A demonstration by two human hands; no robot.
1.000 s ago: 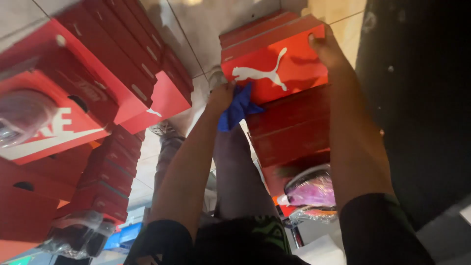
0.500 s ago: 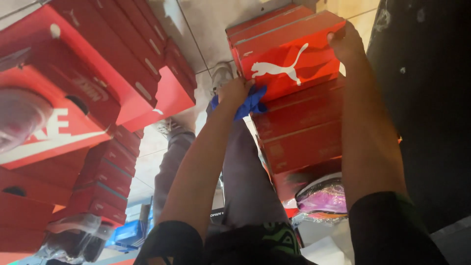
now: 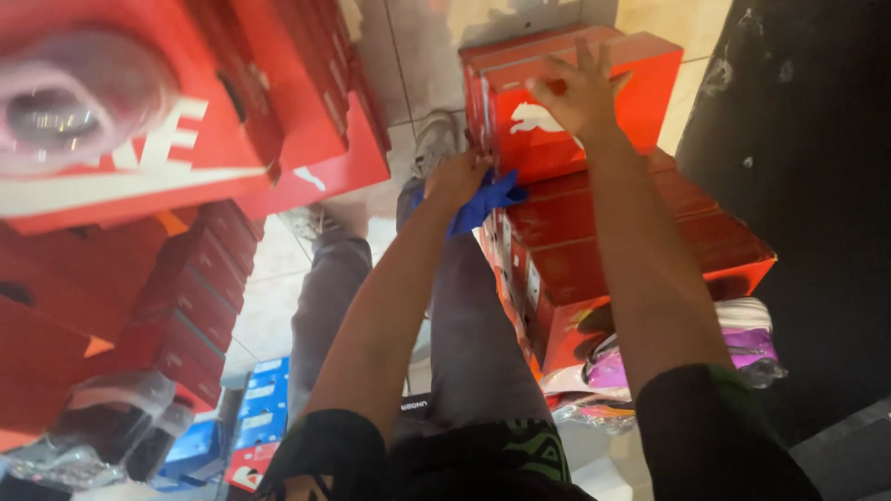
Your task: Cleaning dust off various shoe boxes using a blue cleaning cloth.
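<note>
The right hand (image 3: 577, 91) lies flat with fingers spread wide on the top red cardboard shoe box (image 3: 594, 88), which sits at the head of a stack of red cardboard shoe boxes (image 3: 631, 250) standing on the pale tiled floor (image 3: 422, 56). The palm covers part of the white animal mark printed on the lid; the hand grips nothing.

The left hand (image 3: 459, 176) is closed around a crumpled blue cloth (image 3: 483, 199), held against the near left corner of that same top box, where the box meets the ones beneath it. The cloth hangs down just past the knuckles.

Below the stack, at its near end, a pink and white sports shoe in clear plastic wrap (image 3: 668, 348) pokes out, touching the lowest box. The person's legs in grey trousers (image 3: 464, 334) run down the middle of the view to a pale sneaker (image 3: 432, 139) on the floor tiles just beside the stack.

On the left side rises a wall of more red shoe boxes (image 3: 232, 121), well apart from the hands, with blue shoe boxes (image 3: 264, 408) on the floor at its foot. A dark mat (image 3: 807, 186) covers the floor along the right edge.
</note>
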